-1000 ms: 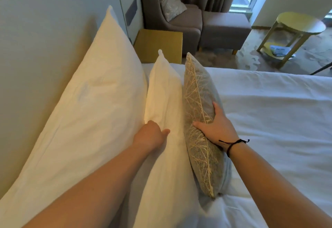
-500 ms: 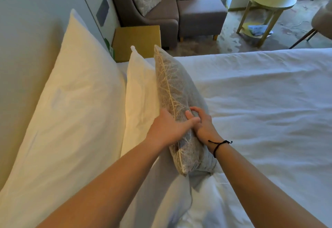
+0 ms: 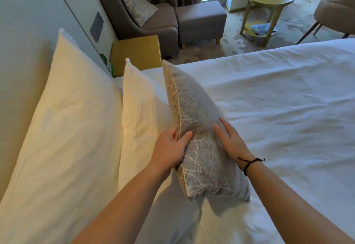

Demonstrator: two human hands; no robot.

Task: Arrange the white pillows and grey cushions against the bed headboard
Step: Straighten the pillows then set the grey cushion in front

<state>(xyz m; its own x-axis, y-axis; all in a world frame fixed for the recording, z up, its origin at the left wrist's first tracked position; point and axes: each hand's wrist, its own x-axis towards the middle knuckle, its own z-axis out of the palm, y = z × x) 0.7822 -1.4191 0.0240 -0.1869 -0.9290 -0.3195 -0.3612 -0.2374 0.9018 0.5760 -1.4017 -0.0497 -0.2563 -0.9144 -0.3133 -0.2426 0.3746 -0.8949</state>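
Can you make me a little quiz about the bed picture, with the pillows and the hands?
1. True or false: the left hand grips the edge of the grey cushion.
2. What does the right hand do to the cushion? A) pinches a corner B) lies flat on its face C) stays off it
3. How many white pillows stand between the cushion and the headboard?

Key
1. True: thumb in front, fingers behind the seam.
2. B: the fingers are straight on the fabric.
3. Two: the big pillow and the smaller pillow.
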